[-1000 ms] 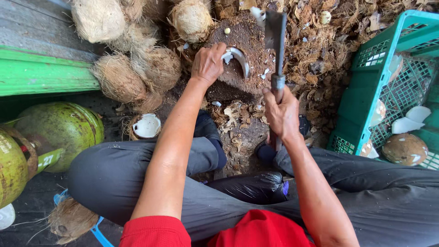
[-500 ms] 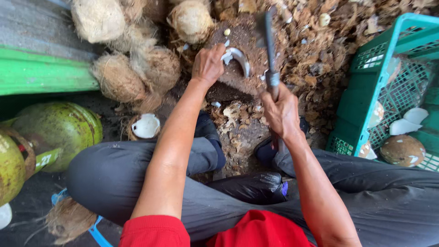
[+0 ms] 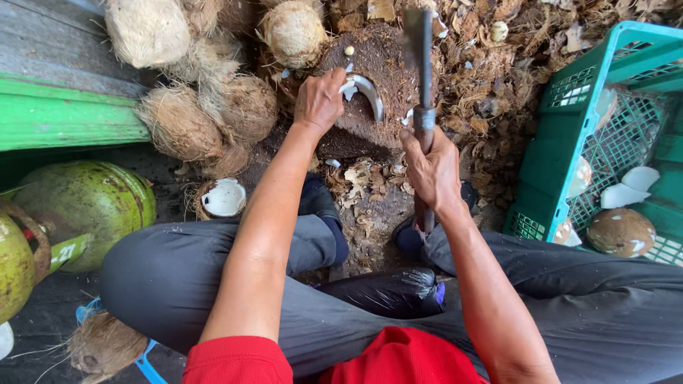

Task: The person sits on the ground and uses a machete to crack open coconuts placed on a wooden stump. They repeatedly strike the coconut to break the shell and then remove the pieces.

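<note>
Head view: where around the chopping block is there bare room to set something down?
Little. The grey board above the green plank is bare. Husked coconuts crowd the chopping block's left; husk litter covers the ground up to the green crate. Left hand and right hand with the cleaver occupy the block.

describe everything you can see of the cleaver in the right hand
The cleaver has a long, flat, dull grey metal blade and a dark handle joined by a metal collar. It stands nearly upright, seen edge-on, with the blade over the dark chopping block. The right hand grips the handle. Only that hand touches it; the left hand rests on the coconut piece beside it.
</note>
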